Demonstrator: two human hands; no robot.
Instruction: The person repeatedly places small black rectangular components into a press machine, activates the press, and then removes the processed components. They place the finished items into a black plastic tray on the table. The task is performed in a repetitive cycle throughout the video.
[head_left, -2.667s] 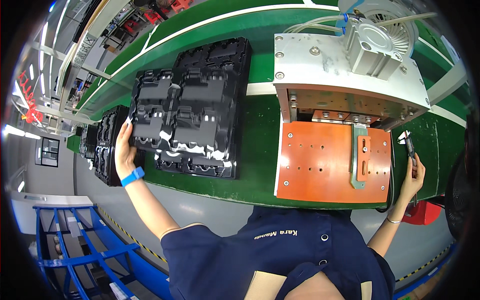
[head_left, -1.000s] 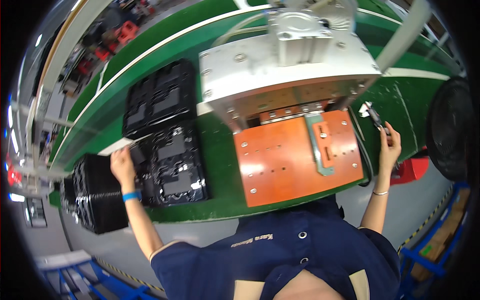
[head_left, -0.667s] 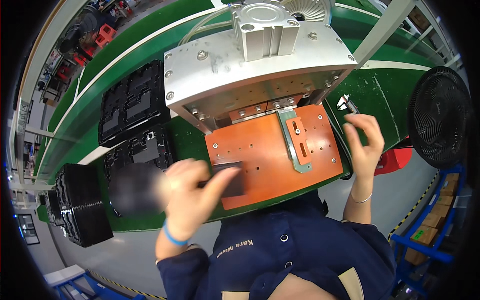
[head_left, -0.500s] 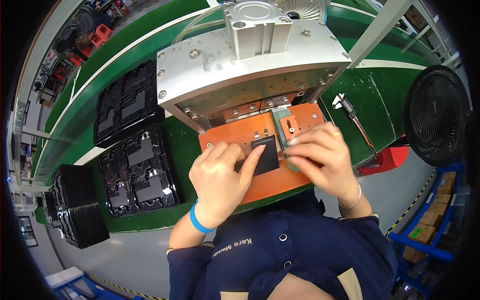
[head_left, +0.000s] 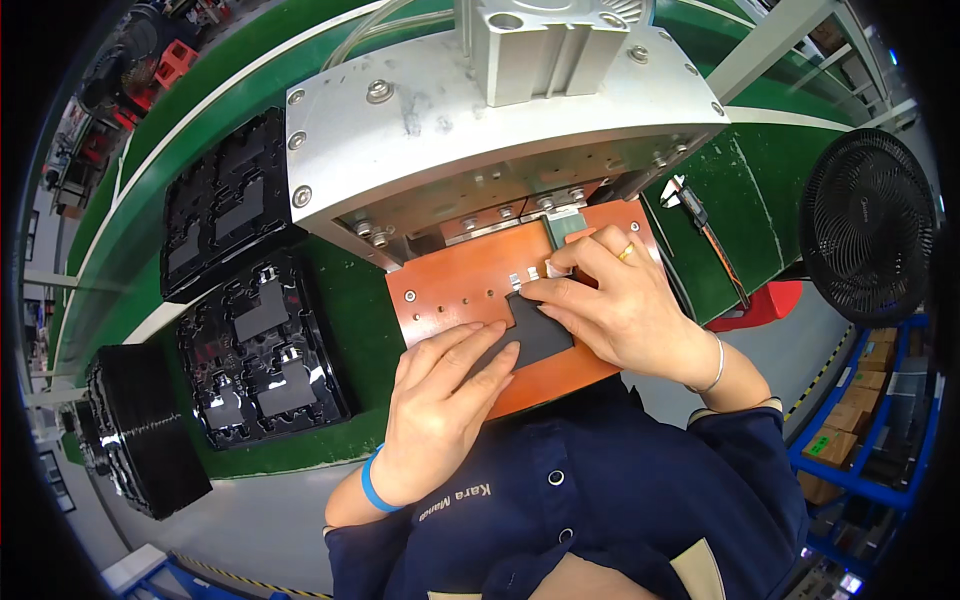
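Observation:
A flat black pouch cell (head_left: 543,332) with two silver tabs (head_left: 523,278) at its far edge lies on an orange plate (head_left: 440,283) under a metal press (head_left: 450,135). My left hand (head_left: 440,395) holds the cell's left side, fingers stretched along it and thumb near its lower edge. From the right, my right hand (head_left: 630,315) grips the cell's upper right corner, its fingertips bent close to the tabs. A small white piece shows by the right index finger; whether that finger touches it I cannot tell. Beyond that hand, a green strip (head_left: 567,230) is partly covered.
Black trays (head_left: 260,350) with dark cells lie left, beside a further tray stack (head_left: 225,205) and a tall black stack (head_left: 145,430) at the edge. Right of the press are a caliper (head_left: 705,235), a black fan (head_left: 865,225) and a red stool (head_left: 765,303).
The cell now sits turned and flatter on the plate. My left hand has moved down to its left side; my right hand has come from the green strip onto the cell's upper right.

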